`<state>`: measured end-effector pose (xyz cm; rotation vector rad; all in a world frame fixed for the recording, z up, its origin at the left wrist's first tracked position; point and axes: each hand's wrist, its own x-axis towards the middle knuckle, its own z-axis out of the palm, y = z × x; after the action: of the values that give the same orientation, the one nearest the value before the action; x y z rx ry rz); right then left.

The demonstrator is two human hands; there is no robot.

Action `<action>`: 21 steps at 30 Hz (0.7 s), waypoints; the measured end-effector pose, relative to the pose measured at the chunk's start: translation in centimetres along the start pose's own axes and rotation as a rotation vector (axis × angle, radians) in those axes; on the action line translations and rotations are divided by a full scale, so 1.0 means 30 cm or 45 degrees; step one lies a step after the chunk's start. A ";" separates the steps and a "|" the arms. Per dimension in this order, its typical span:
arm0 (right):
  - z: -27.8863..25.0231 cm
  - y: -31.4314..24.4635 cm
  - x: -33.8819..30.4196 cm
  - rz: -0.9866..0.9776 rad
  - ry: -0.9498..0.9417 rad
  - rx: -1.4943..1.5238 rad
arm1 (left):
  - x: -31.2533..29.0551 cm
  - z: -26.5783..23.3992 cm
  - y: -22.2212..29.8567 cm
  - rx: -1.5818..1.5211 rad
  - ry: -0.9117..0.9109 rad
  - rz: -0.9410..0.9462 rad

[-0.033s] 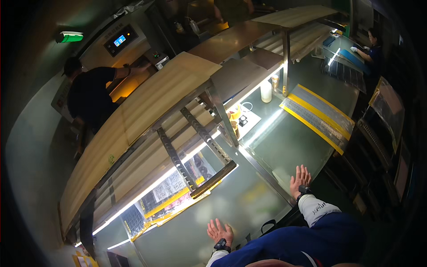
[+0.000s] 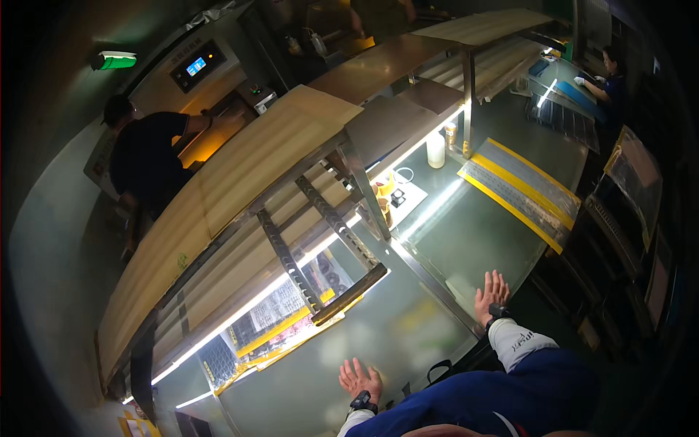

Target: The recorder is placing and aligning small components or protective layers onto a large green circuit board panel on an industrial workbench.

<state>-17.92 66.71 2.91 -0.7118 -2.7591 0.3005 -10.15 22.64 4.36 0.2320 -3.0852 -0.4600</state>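
Observation:
My left hand [image 2: 360, 380] is held over the near edge of a glass-topped table [image 2: 306, 386], its fingers spread and nothing in it. To the right, my right hand [image 2: 491, 297] is likewise empty with fingers apart, near the metal seam between two table tops. Each wrist wears a black band. Nearest to the left hand is a dark metal frame [image 2: 349, 293] with two slotted bars, jutting out from under the shelf. Beyond the right hand, a film sheet with yellow tape borders [image 2: 520, 191] lies on the table. Whether either hand touches the glass, I cannot tell.
A long board-topped shelf [image 2: 240, 175] spans the table, lit from below. Under it lie taped films [image 2: 273, 320], tape rolls [image 2: 384, 188] and a white bottle [image 2: 435, 150]. One co-worker [image 2: 149, 156] works at a machine; another [image 2: 615, 84] sits far right. Racked frames [image 2: 619, 211] stand at right.
The co-worker's outstretched arm at the machine has shifted slightly. My hands and the things on the table stay in place.

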 end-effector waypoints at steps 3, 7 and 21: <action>-0.001 0.002 0.008 0.000 -0.001 -0.006 | 0.004 0.006 0.004 0.004 0.011 -0.002; 0.030 0.016 0.041 -0.008 0.056 -0.026 | 0.046 0.020 0.026 -0.013 0.053 0.021; 0.028 0.013 -0.022 0.040 -0.007 -0.037 | 0.004 -0.007 -0.017 0.004 0.023 0.034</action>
<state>-17.47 66.60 1.90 -0.7631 -2.7652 0.2693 -10.18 22.08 4.42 0.1940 -3.0678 -0.4495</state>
